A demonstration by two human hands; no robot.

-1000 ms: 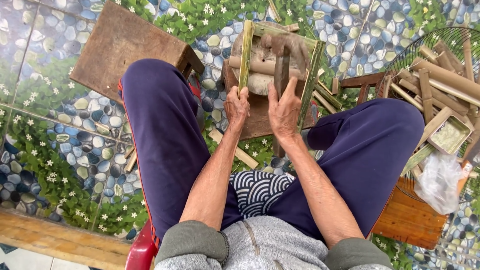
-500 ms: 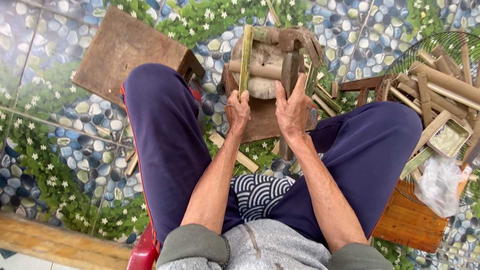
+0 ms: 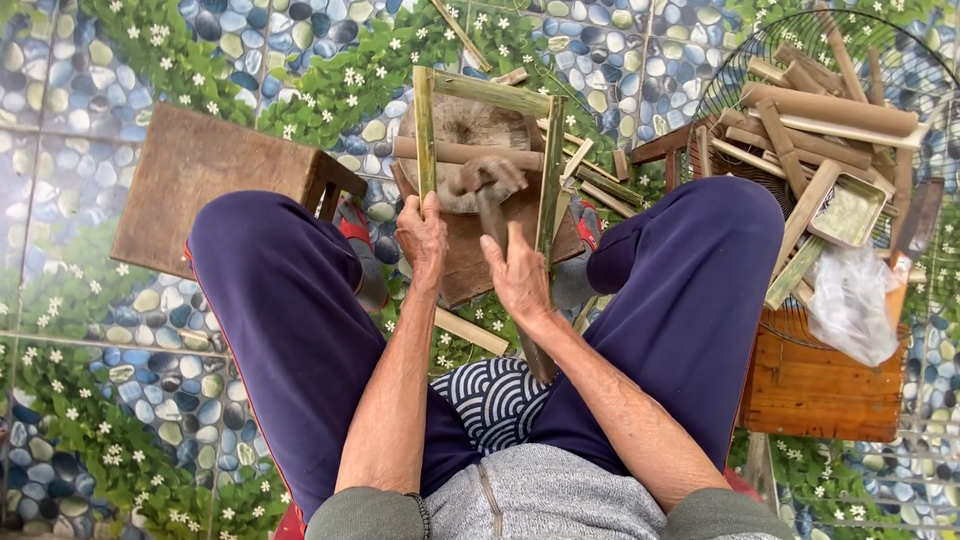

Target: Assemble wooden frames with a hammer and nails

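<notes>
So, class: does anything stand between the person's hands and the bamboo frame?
Nothing visible. The left hand already grips the frame's left green strip. The right hand lies beside the right strip, with only the hammer handle near it inside the frame.

Both forearms extended forward between the knees; left hand (image 3: pixel 422 235) fingers curled in a closed grip, right hand (image 3: pixel 520 280) likewise closed, held just beside it.

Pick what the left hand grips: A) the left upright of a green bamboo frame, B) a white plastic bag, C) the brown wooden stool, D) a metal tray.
A: the left hand closes round the left strip of the bamboo frame, above the round block.
</notes>
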